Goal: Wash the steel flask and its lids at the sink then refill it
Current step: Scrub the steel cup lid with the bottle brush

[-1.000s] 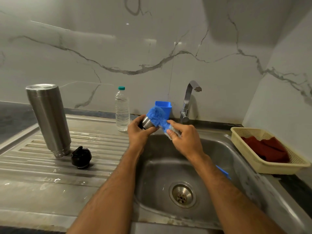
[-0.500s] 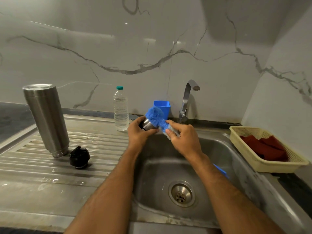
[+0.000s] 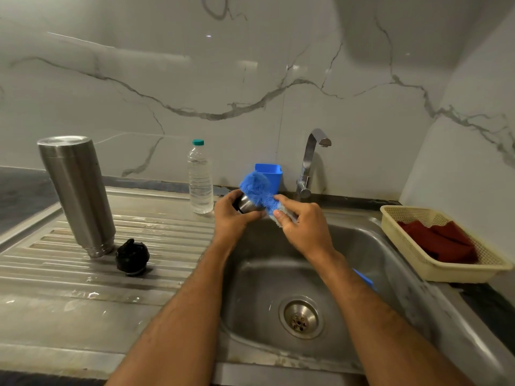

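The steel flask (image 3: 76, 193) stands upside down on the draining board (image 3: 83, 274) at the left. A black inner lid (image 3: 132, 256) lies just right of its base. Over the back edge of the sink (image 3: 267, 274), my left hand (image 3: 232, 215) grips a small steel cup lid (image 3: 246, 204). My right hand (image 3: 302, 229) holds the handle of a blue fluffy brush (image 3: 255, 186), whose head covers the lid's mouth. The brush handle's blue end (image 3: 363, 278) shows below my right forearm.
A clear water bottle (image 3: 200, 179) with a green cap stands at the back of the draining board. A blue holder (image 3: 270, 172) sits beside the tap (image 3: 310, 162). A cream basket (image 3: 418, 243) with a red cloth (image 3: 440, 240) sits at the right. The drain (image 3: 301, 317) lies below.
Both hands have stayed over the sink's back edge; the brush head has shifted slightly on the cup lid. The camera has moved a little.
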